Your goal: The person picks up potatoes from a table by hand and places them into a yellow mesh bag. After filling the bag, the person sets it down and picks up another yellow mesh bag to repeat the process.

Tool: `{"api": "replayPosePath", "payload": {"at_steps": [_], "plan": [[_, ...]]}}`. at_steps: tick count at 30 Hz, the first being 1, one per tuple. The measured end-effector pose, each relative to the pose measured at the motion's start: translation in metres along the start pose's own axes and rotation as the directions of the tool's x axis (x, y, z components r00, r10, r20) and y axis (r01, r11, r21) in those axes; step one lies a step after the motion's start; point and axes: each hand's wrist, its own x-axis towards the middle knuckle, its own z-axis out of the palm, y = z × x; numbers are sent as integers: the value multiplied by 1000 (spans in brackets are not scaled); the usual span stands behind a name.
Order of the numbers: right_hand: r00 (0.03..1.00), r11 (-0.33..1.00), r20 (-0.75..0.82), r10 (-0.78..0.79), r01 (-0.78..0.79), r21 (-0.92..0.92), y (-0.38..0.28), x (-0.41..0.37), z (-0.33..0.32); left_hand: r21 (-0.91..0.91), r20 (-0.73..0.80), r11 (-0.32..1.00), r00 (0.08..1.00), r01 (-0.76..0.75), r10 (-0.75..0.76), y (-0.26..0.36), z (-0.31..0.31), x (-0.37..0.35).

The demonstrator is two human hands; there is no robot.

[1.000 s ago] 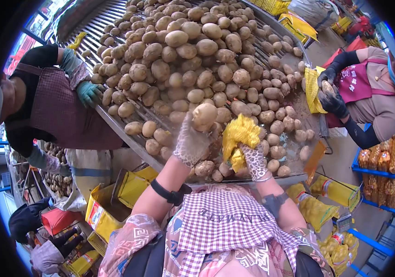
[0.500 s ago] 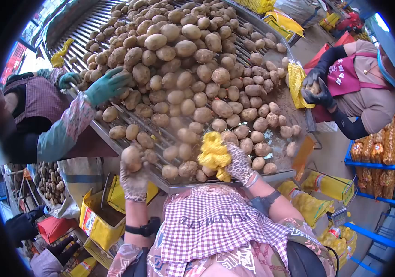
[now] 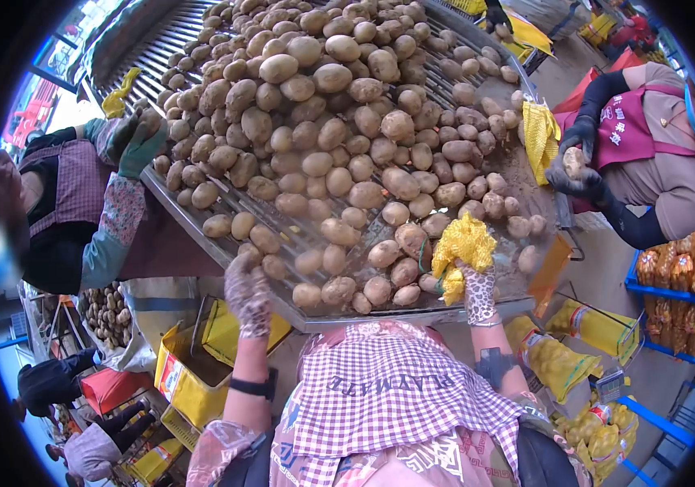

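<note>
The left hand (image 3: 248, 296), in a soiled patterned cloth glove, is at the table's near edge, its fingertips next to rough, earth-dusted potatoes (image 3: 333, 79); whether its fingers are closed on anything, I cannot tell. The right hand (image 3: 477, 294), in a leopard-print glove, has its fingers bunched around crumpled yellow mesh (image 3: 463, 245), which puffs out past the fingertips over the near part of the table (image 3: 380, 318). A thin dark green loop (image 3: 422, 256) shows just beside the mesh.

The potatoes, round to oval and tan to brown, heap over metal bars beyond both hands and thin out toward the smooth metal rim. The purple-and-white checked apron (image 3: 396, 398) reads "PLAYMATE". On the right, a person in a magenta apron (image 3: 619, 130) with white characters, too small to read surely, holds a potato (image 3: 574, 163) in dark gloves.
</note>
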Motion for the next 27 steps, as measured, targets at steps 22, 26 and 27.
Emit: {"api": "replayPosePath", "payload": {"at_steps": [22,26,27], "plan": [[977,957,-111,181,-149,249,-17,1,25,-22,864,730,354,-683,358,158,211,85],[974,906,-99,202,-148,395,-9,25,29,-515,845,613,475,599,245,139,232,81],[972,876,-57,226,-177,448,-19,27,28,-442,892,484,425,755,152,162,200,79]]}}
